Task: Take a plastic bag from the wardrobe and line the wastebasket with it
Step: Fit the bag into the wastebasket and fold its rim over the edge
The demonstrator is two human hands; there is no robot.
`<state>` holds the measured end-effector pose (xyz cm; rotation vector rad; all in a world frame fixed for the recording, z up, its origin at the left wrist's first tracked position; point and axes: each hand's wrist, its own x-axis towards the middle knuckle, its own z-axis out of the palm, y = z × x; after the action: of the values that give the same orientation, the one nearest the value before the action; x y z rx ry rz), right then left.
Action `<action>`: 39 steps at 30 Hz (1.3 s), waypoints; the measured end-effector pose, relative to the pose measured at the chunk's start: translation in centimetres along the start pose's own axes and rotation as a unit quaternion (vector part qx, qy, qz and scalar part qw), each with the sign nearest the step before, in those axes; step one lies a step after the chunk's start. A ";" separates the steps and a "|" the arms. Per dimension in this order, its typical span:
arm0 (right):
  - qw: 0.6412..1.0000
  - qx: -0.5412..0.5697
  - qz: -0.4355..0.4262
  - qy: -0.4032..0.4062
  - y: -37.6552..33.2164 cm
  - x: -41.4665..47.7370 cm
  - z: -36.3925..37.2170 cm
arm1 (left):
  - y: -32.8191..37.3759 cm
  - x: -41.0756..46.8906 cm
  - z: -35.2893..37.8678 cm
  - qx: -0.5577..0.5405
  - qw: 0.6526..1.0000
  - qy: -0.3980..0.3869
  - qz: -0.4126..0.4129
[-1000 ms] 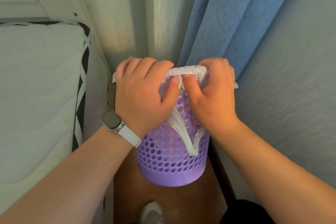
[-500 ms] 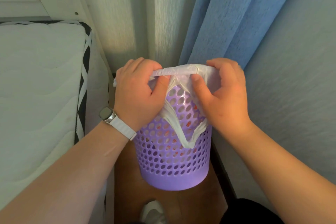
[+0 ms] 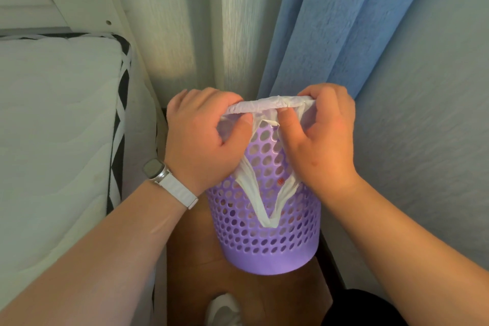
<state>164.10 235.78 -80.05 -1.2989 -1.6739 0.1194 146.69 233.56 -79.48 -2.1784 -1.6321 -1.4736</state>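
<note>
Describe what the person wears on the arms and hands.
Both forearms are bare, with no sleeves in view. The left wrist carries a watch with a squarish grey case and a white band. The left hand and right hand show no gloves or visible rings.

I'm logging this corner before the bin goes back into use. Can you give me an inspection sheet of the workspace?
Surface: brown wooden floor, bearing the wastebasket.
Job's things: purple perforated wastebasket, upright; white plastic bag stretched over its near rim, a handle loop hanging down its outside.
Clutter: a white object at the bottom edge, too cut off to identify.
Grips: left hand and right hand each pinch the bag's edge at the rim.
Cables: nothing seen.
Surroundings: mattress on the left, blue curtain behind, wall on the right; white watch on the left wrist.
</note>
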 end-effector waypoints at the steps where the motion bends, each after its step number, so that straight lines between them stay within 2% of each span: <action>1: 1.000 -0.001 0.000 0.000 -0.1 0.0 0.1 | 0.2 0.1 -0.3 0.028 1.000 -0.003 -0.001; 3: 1.000 -0.004 -0.001 -0.002 -0.4 -0.1 0.3 | 0.7 0.4 -0.7 0.067 0.997 0.004 0.024; 6: 1.000 -0.004 -0.007 -0.006 -0.9 -0.2 0.8 | 1.4 0.6 -0.7 0.072 0.996 -0.003 0.058; 13: 0.999 -0.012 -0.028 -0.030 -1.3 -0.7 1.0 | -0.3 0.2 -0.3 0.044 0.998 -0.029 0.046; 22: 0.998 0.002 -0.025 -0.064 1.0 0.0 -0.9 | -0.8 0.0 -0.2 0.074 0.996 -0.028 0.050; 29: 0.998 0.020 -0.028 -0.062 0.8 -0.1 -0.5 | -0.5 0.1 -0.2 0.002 1.000 0.006 0.020; 34: 0.999 0.038 0.007 -0.024 -0.1 0.2 -0.3 | -0.1 -0.2 0.1 -0.049 0.998 0.028 0.018; 39: 1.000 0.012 -0.025 -0.007 -0.4 0.9 -0.6 | 0.3 -0.3 0.6 -0.073 0.997 0.026 -0.013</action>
<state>164.30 236.10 -78.94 -1.2410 -1.7110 0.1184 147.29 233.52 -79.89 -2.1781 -1.5900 -1.6907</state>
